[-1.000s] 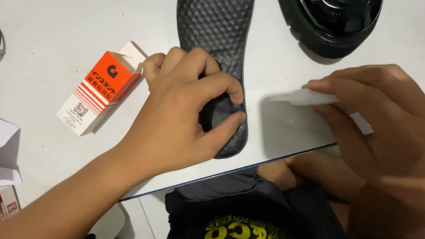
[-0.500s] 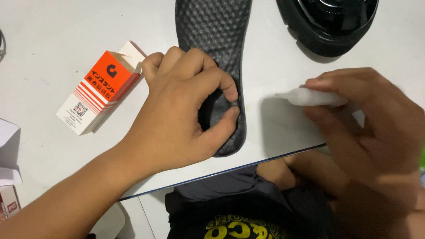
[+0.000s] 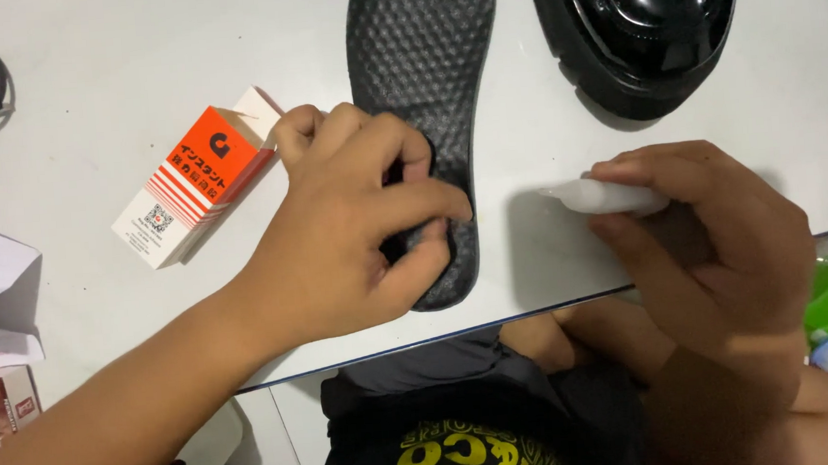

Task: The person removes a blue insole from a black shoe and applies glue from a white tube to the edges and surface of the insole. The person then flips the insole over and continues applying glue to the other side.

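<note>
The black foam insole (image 3: 423,76) at the upper middle of the frame carries a raised dotted grid. At the upper right, the glossy black leather shoe (image 3: 647,22) shines with pale reflections. The small cardboard box (image 3: 195,180) at left is orange and white with thin stripes. The surface (image 3: 84,90) is plain white. The small squeezable tube (image 3: 601,197) is translucent white.

Insoles: one black insole (image 3: 423,76) is seen.
Shoes: one glossy black shoe (image 3: 642,22) is counted.
Boxes: one orange-and-white box (image 3: 192,180) is counted.
Tubes: one white tube (image 3: 601,197) is seen.
Hands: two are counted, the left hand (image 3: 346,232) and the right hand (image 3: 716,240).
</note>
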